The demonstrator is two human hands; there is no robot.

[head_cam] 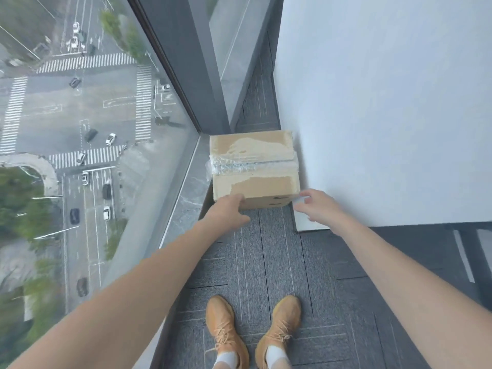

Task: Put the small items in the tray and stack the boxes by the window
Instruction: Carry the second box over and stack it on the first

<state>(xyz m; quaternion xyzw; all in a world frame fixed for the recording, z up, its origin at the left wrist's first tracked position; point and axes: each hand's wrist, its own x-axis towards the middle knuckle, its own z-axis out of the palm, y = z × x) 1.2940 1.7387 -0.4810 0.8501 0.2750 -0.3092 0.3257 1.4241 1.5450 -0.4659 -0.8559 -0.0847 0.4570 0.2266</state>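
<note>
Both hands, left [230, 209] touching, right [316, 206] just beside, flank the cardboard box [254, 169], fingers relaxed.

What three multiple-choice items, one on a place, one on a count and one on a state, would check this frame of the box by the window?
1. Where does the cardboard box sit?
A. On the carpet in the corner between the window and the white wall
B. On a table
C. On top of another box

2. How many boxes are in view?
A. Three
B. One
C. Two

3. What is the left hand doing?
A. Hanging at the person's side
B. Holding a tray
C. Touching the box's near left corner

Answers:
1 A: the box stands on the grey carpet, window ledge on one side and wall on the other.
2 B: only one taped box shows.
3 C: the left hand lies on that corner, while the right hand is open beside the near right corner.
</note>
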